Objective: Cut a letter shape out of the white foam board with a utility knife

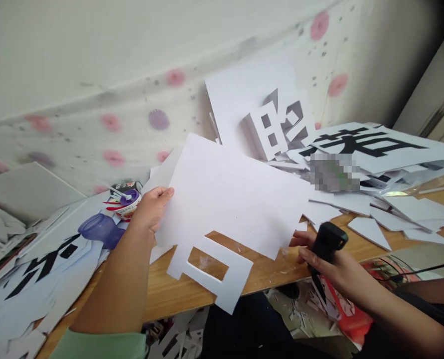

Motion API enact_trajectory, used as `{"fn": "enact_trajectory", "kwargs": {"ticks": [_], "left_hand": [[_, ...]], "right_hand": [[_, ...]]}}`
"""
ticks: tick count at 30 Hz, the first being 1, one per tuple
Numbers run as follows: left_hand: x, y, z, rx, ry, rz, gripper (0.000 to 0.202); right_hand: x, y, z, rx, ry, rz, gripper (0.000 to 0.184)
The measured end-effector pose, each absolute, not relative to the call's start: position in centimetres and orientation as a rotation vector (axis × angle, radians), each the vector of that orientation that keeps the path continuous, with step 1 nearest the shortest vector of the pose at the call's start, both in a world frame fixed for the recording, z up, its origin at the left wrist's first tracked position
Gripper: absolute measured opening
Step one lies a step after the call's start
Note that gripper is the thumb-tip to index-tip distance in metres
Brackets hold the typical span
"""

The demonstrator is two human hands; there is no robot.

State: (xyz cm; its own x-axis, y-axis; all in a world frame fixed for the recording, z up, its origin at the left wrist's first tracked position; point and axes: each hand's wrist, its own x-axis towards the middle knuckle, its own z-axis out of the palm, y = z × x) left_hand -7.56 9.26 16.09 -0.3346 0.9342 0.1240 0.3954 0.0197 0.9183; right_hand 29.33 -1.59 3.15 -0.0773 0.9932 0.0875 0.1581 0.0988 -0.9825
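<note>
Left hand (152, 207) grips the left edge of a big white foam board (229, 209), thumb on top, fingers hidden under the sheet. The board is tilted, lifted off the wooden table (270, 274) on the held side, with its lower end hanging past the table's near edge. Just below that grip, the board has a cut-out frame shape with a rectangular hole (207, 263) showing the table through it.

Right hand (330, 262) is closed around a black handheld cutter tool (328, 242), upright, its head just beside the board's right lower edge. Fingertips sit near the board edge; whether the tool's tip touches it cannot be told. A black cable (423, 269) runs off to the right of that hand.

Beyond the left hand: a purple plastic cup (101, 229) lying on its side and a small tub with a purple lid (126, 202), both near the wrist. Left of it, white sheets with black printed strokes (46, 264).

Beyond the board, far from both grips: stacked cut white character pieces (272, 129) and more printed sheets (360, 142). White offcut triangles (369, 230) lie on the table just past the right hand. A floral cloth (113, 99) hangs behind.
</note>
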Motion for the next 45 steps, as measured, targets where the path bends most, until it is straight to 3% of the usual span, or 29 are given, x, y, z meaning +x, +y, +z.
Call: {"fn": "enact_trajectory", "kwargs": {"ticks": [3, 10, 14, 18, 27, 35, 45], "left_hand": [[-6.5, 8.2, 16.3, 1.305, 1.580, 1.367, 0.045], [-3.8, 6.4, 16.4, 1.212, 1.283, 1.342, 0.041], [-2.4, 6.5, 15.5, 1.154, 1.108, 1.198, 0.044], [-1.0, 7.8, 13.8, 1.045, 1.011, 1.361, 0.043], [-0.4, 10.7, 10.5, 0.875, 1.020, 1.372, 0.052], [-0.9, 11.1, 8.9, 0.751, 1.030, 1.349, 0.041], [-1.3, 9.4, 8.4, 0.634, 1.037, 1.267, 0.038]], "right_hand": [[29.4, -0.7, 5.1, -1.124, -1.385, 1.111, 0.049], [31.8, 3.5, 8.1, -0.939, -1.008, 1.112, 0.026], [33.8, 5.8, 10.0, -0.877, -0.912, 1.119, 0.030], [35.1, 7.0, 11.1, -0.875, -0.950, 1.093, 0.030], [36.0, 7.9, 9.9, -0.912, -1.075, 1.049, 0.019], [34.9, 8.4, 9.1, -0.912, -1.018, 1.070, 0.016], [34.3, 9.0, 8.8, -0.959, -0.894, 1.011, 0.027]]}}
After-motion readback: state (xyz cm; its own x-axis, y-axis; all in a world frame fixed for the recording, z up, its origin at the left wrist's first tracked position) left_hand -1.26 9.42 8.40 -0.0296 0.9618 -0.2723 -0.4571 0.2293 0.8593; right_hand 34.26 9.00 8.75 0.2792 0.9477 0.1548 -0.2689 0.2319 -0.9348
